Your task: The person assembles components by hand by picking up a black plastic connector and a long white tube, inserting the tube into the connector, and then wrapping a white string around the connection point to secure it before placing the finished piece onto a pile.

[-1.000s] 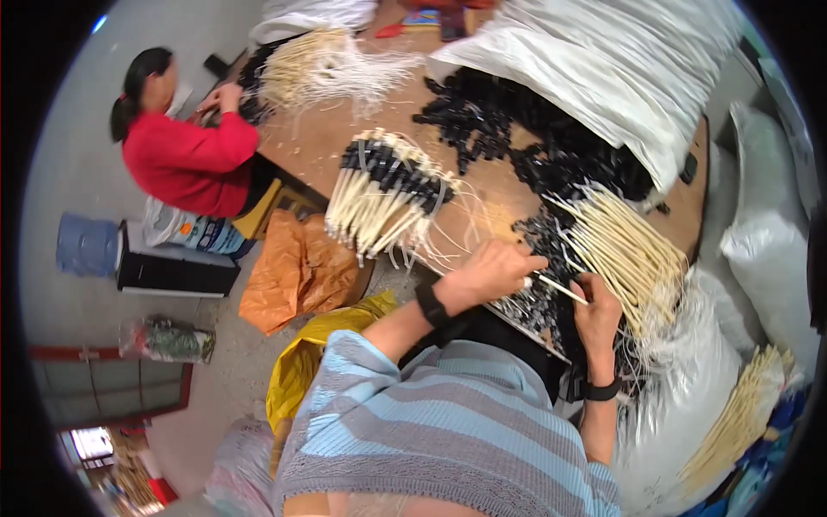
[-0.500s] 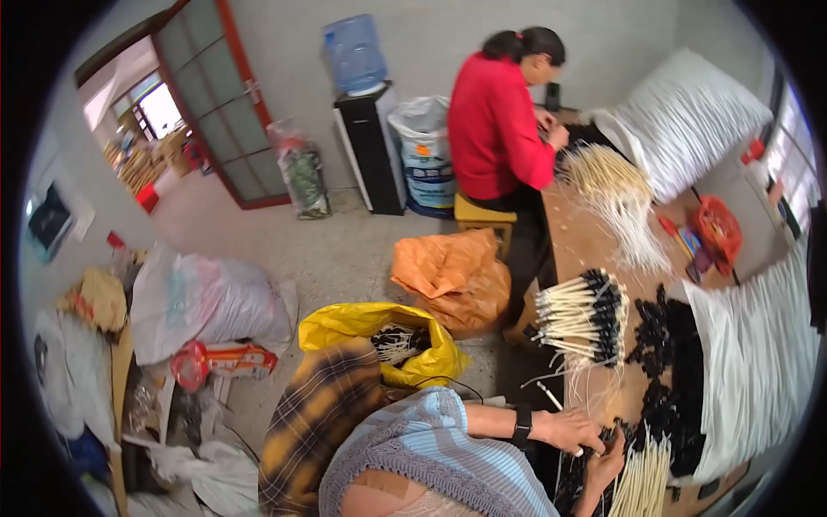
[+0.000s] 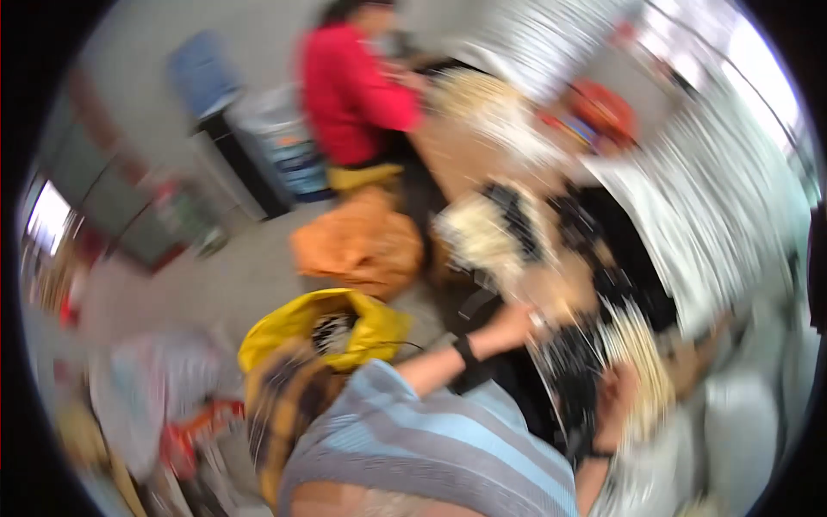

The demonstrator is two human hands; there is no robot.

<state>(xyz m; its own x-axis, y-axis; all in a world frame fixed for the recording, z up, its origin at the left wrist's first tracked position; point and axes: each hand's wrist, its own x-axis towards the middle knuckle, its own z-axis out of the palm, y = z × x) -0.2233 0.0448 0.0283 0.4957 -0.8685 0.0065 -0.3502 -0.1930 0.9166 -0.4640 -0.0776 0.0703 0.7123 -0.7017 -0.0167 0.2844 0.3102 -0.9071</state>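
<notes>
Though badly smeared by blur, left grip: stretches to near edge of tabletop, w/ pale streak at fingertips; can't tell how far open, nor whether holding anything.
Right grip: hovers or rests nr pale sticks, seemingly part-curled; can't tell finger gap or hold.
Pale sticks: on tabletop in loose sheaf, just R of black pcs; contact w/ right grip unclear.
Black pcs: heaped btwn both grips, too blurred to count.
Black-banded bundle: on tabletop beyond left grip, apart from it.
Yellow bag: L of tabletop, open-mouthed, black-and-white stuff inside.
Handwork step: prob. mid-cycle among sticks and black pcs, w/ grips apart; can't tell if picking up or setting down.
Next move: if lifting a stick, prob. calls for fingertip pinch on one shaft only, w/o dragging neighbours.
</notes>
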